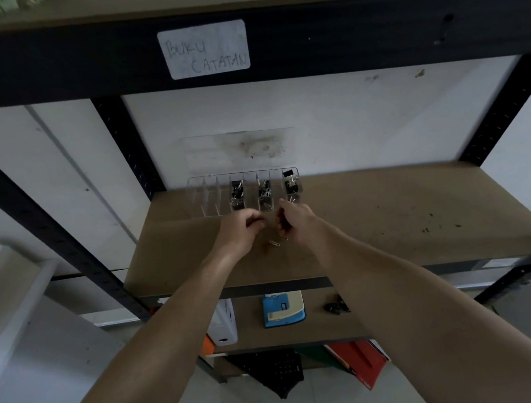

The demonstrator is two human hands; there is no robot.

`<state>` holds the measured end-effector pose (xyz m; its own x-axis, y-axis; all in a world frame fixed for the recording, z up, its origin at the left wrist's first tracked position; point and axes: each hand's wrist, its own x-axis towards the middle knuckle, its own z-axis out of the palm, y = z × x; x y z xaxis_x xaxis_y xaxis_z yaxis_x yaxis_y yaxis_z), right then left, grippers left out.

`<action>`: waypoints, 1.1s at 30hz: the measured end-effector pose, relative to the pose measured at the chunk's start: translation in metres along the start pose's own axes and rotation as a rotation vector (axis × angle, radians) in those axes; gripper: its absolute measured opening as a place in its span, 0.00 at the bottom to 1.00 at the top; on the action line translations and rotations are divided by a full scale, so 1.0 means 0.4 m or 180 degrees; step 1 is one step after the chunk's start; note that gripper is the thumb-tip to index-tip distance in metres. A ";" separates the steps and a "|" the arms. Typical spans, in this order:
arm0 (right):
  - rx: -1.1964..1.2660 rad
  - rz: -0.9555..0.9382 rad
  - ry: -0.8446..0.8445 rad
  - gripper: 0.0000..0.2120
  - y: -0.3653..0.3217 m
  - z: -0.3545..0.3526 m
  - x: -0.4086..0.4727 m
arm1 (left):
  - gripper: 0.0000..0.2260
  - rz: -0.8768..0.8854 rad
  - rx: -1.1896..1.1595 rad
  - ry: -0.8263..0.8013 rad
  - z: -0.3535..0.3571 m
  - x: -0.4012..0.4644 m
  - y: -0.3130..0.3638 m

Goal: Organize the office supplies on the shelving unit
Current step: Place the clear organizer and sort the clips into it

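A clear plastic divider box (pixel 208 194) stands at the back of the brown shelf board (pixel 386 223), its lid open against the wall. Three of its compartments hold black binder clips (pixel 236 192). Two paper clips (pixel 277 241) lie loose on the board just in front of the box. My left hand (pixel 239 232) hovers over the board with fingers curled in; what it holds is too small to tell. My right hand (pixel 294 223) is beside it, fingers pinched near the box's front edge, contents hidden.
A black beam above carries a white label (pixel 204 49) reading "BUKU CATATAN". The lower shelf holds a blue and cream hole punch (pixel 284 309), a white container (pixel 225 327) and loose black clips (pixel 334 307). Red folders (pixel 362 362) and a black crate (pixel 274 369) sit below.
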<state>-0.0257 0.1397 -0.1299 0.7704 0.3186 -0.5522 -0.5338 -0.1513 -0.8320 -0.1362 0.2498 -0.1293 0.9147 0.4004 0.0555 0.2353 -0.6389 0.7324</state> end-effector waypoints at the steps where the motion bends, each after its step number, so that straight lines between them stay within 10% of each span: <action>1: 0.0158 0.0068 -0.0004 0.12 -0.006 0.003 -0.002 | 0.05 0.0029 -0.0082 0.0098 -0.006 0.008 0.014; 15: 0.2236 0.0803 -0.0704 0.17 -0.032 0.014 -0.028 | 0.11 0.0600 0.0476 -0.0157 0.047 0.050 0.091; 33: 0.0911 0.0753 -0.0318 0.18 -0.020 -0.008 0.012 | 0.10 0.0548 0.0142 -0.0039 -0.016 0.051 0.054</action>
<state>-0.0167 0.1393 -0.1261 0.5840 0.3979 -0.7076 -0.7794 0.0312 -0.6257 -0.1148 0.2483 -0.1081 0.9466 0.2747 0.1690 0.0890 -0.7261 0.6818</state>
